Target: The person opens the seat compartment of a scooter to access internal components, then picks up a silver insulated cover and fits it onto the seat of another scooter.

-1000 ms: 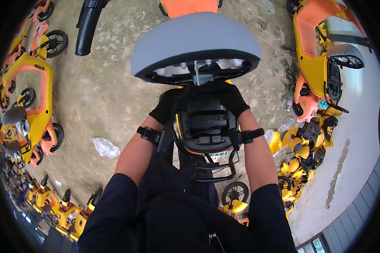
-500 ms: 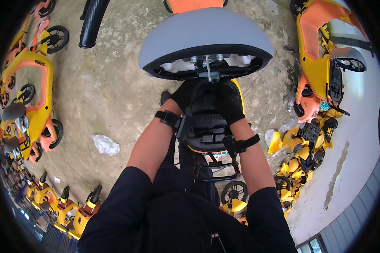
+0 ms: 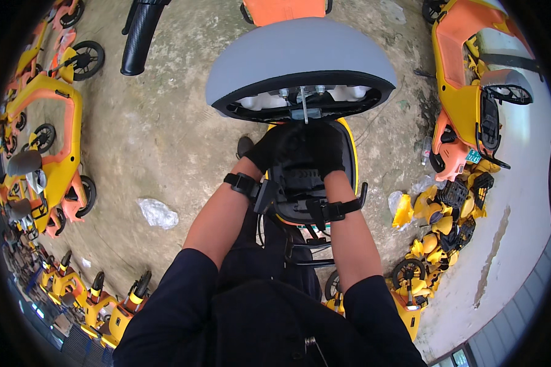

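I stand over a yellow scooter whose grey seat [image 3: 300, 61] is tipped up, showing its black rim and white underside. Both my hands wear black gloves and black wrist straps. My left hand [image 3: 274, 148] and my right hand [image 3: 326, 148] are side by side just below the seat's metal bracket [image 3: 305, 110]. They rest at the far end of the black under-seat compartment [image 3: 300, 183]. The dark gloves blend with the dark compartment, so their grip is hidden.
Orange and yellow scooters [image 3: 49, 147] line the left side, and another one [image 3: 465, 92] stands at the right. A heap of yellow parts [image 3: 447, 214] lies at the right. A crumpled plastic bag [image 3: 158, 213] lies on the concrete, and a black tube [image 3: 141, 37] is at the top left.
Both hands have moved forward and closer together, from the sides of the compartment to right under the seat bracket. The seat looks nearer and larger.
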`<action>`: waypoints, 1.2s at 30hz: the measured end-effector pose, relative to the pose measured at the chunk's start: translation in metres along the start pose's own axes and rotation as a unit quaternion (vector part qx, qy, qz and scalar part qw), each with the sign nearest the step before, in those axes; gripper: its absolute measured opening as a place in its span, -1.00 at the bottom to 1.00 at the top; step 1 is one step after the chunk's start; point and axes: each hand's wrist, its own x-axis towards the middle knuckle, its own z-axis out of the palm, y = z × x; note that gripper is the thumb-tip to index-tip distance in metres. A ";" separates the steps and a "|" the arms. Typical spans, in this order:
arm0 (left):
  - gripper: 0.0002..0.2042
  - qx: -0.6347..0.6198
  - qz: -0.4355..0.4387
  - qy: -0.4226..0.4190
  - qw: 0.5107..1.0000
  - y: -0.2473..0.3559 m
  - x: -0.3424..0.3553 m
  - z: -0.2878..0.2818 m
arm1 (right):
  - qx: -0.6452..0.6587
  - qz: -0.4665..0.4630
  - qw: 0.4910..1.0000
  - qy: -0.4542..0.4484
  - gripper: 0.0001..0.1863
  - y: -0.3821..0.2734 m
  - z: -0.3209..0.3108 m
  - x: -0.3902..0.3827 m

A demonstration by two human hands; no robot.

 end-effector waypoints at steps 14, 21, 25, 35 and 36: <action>-0.74 0.521 0.267 -0.027 0.810 0.005 0.002 0.009 | 0.227 -0.159 0.960 0.042 -0.77 0.022 -0.023 -0.003; -0.80 0.616 0.407 0.038 0.673 -0.008 -0.004 0.002 | 0.060 -0.135 0.984 -0.097 -0.86 0.001 -0.048 0.007; -0.83 0.434 0.360 0.075 0.822 -0.015 -0.001 0.000 | 0.079 -0.032 0.974 -0.207 -0.82 0.012 -0.037 0.014; -0.87 0.584 0.312 0.104 0.742 -0.023 0.012 -0.025 | 0.317 -0.225 0.915 -0.105 -0.70 0.024 -0.056 -0.025; -0.87 0.692 0.328 0.087 0.637 -0.022 0.010 -0.025 | 0.369 -0.168 0.905 -0.125 -0.68 0.025 -0.054 -0.030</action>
